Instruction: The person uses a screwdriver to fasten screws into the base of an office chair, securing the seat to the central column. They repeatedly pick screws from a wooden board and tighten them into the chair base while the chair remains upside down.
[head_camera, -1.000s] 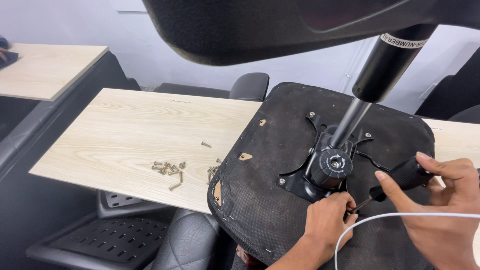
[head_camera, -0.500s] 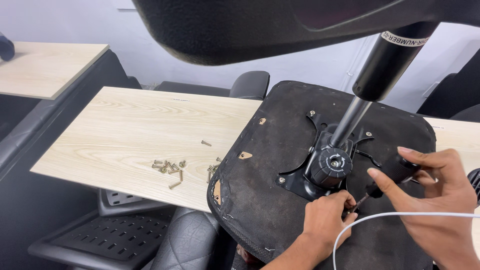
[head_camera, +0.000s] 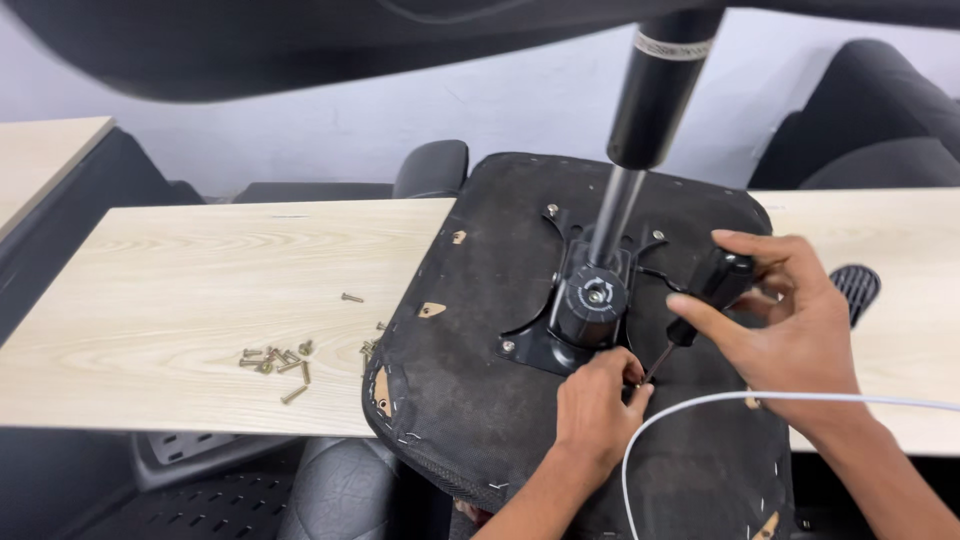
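While the upturned chair seat (head_camera: 500, 330) lies across the pale wooden tabletop (head_camera: 180, 300), I see my right hand (head_camera: 790, 320) wrapped around the black handle of a screwdriver (head_camera: 700, 305), its thin shaft slanting down toward the black metal mechanism plate (head_camera: 560, 330) bolted to the seat's underside. My left hand (head_camera: 595, 410) rests on the seat just below that plate, fingertips pressed together right at the screwdriver's tip; what they pinch there, I cannot tell. The gas cylinder (head_camera: 650, 110) rises from the plate's hub. A white cable (head_camera: 720, 405) loops over my right wrist. Loose brass screws (head_camera: 280, 362) lie scattered on the tabletop, well left of the seat.
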